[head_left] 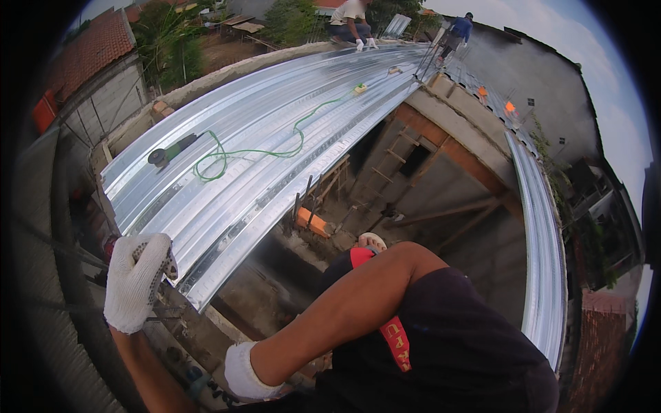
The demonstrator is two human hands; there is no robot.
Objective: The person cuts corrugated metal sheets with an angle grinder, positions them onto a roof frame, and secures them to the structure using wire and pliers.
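My left hand [136,283], in a white knitted glove with dotted grip on the fingers, is curled at the near corner of the corrugated metal sheets [227,199]. Its fingers appear closed over the sheet's end edge; the fingertips are partly hidden. Bent across my body, my right arm ends low in the picture, where the white glove of my right hand [249,373] shows mostly at the wrist; its fingers are hidden. A green angle grinder [172,150] lies on the sheets beyond my left hand, its green cord [297,138] looped across the ribs.
Below my sandalled foot [372,241] is a deep opening with wooden props and orange bricks [313,222]. Another metal strip [540,255] runs along the right wall. At the far end one person [351,27] crouches by the sheets and another in blue [460,29] stands bent.
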